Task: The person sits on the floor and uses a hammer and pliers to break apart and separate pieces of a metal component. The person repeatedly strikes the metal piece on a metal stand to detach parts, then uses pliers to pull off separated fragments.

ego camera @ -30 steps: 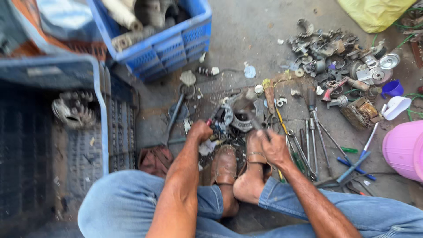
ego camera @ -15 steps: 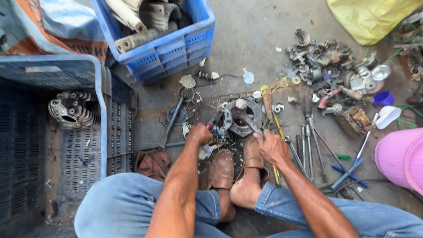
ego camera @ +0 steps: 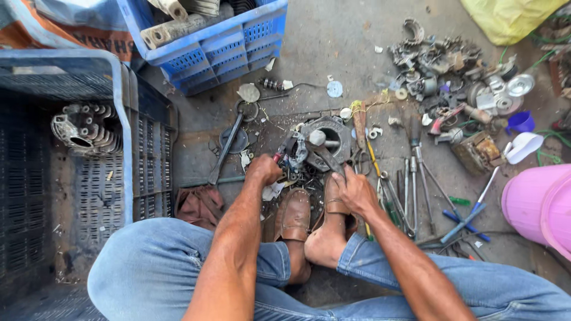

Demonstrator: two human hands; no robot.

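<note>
Grey metal housing [ego camera: 326,138] is being struck: hammer [ego camera: 321,150] gripped in right hand [ego camera: 355,191], red-handled tool [ego camera: 284,152] in left hand [ego camera: 264,169]; disassembly looks unfinished.

You sit on a grey concrete floor [ego camera: 333,41] that is dirty and stained. On your left stands a big dark crate [ego camera: 65,178] with a blue rim. Above it lies a blue plastic crate [ego camera: 214,47] full of old metal parts. At the top right you see a pile of metal scrap [ego camera: 452,65] and a yellow bag [ego camera: 505,18]. A pink tub [ego camera: 538,205] sits at the right edge. Soft daylight falls evenly on everything.
</note>
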